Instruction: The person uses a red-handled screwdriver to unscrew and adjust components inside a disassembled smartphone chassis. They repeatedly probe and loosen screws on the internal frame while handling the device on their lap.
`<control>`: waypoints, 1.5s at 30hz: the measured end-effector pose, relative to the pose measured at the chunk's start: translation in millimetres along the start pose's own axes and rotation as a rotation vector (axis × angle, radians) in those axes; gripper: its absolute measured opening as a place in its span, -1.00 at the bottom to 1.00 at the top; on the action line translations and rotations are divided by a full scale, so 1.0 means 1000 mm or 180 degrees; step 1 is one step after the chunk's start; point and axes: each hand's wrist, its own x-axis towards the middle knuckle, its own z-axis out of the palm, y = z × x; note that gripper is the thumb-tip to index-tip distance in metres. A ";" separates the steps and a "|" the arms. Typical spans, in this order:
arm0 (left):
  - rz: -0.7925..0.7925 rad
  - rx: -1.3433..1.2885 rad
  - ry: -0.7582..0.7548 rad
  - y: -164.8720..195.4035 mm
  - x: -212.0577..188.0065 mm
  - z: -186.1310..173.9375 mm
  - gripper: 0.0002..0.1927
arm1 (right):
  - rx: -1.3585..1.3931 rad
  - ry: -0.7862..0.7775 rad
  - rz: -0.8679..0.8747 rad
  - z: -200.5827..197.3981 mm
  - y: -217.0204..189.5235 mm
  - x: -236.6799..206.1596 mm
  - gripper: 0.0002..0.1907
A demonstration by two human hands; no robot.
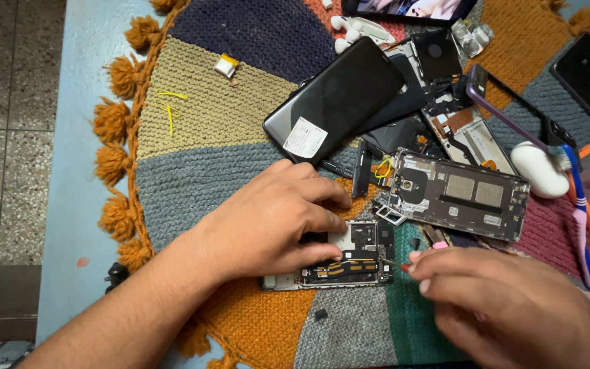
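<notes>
Left hand (268, 222) pins opened phone (349, 263) on mat (213, 123) w/ fingers closed on it; right hand (513, 301) pinches small screwdriver (397, 263).

- An opened phone (349, 263) lies on the knitted mat (240, 137), under the left hand (268, 219) and touching it.
- The right hand (507, 301) sits just right of that phone.
- A metal phone frame (459, 195) lies behind the right hand.
- A phone back cover (336, 99) lies behind the left hand.
- A toothbrush (578, 205) lies on the mat, right of the frame.
</notes>
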 end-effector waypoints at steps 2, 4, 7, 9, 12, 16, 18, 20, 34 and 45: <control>-0.0001 0.0003 0.0004 0.000 0.000 0.000 -0.75 | -0.0182 -0.0202 0.0206 0.000 -0.001 -0.002 -0.64; -0.0004 -0.0002 0.0005 0.001 0.000 0.000 -0.75 | -0.0359 -0.0200 0.0387 -0.001 -0.003 -0.002 -0.68; 0.0028 0.0022 0.0008 0.000 0.000 0.000 -0.75 | -0.0482 -0.0187 0.0364 -0.003 -0.007 -0.001 -0.68; 0.0039 0.0023 0.0013 0.000 -0.001 0.000 -0.74 | -0.0383 -0.0571 -0.0003 -0.009 0.000 0.006 -0.60; 0.0041 0.0022 0.0017 0.000 -0.001 0.000 -0.73 | -0.0500 -0.0173 -0.0163 -0.011 -0.007 0.006 -0.51; 0.0039 0.0008 0.0025 0.000 -0.002 0.000 -0.74 | -0.0631 -0.0151 0.0834 -0.013 -0.016 0.007 -0.43; 0.0049 0.0016 0.0017 0.000 -0.002 0.000 -0.75 | -0.0392 -0.0199 0.0561 -0.016 -0.015 0.011 -0.59; 0.0031 0.0031 0.0012 0.000 -0.002 0.000 -0.75 | -0.0392 -0.0252 0.0198 -0.019 -0.014 0.015 -0.58; 0.0017 0.0061 -0.0014 0.000 -0.002 0.001 -0.74 | -0.0468 -0.0219 0.0326 -0.021 -0.013 0.013 -0.58; 0.0008 0.0049 -0.0013 0.000 -0.002 0.000 -0.75 | -0.0288 -0.0469 0.0329 -0.020 -0.005 0.011 -0.60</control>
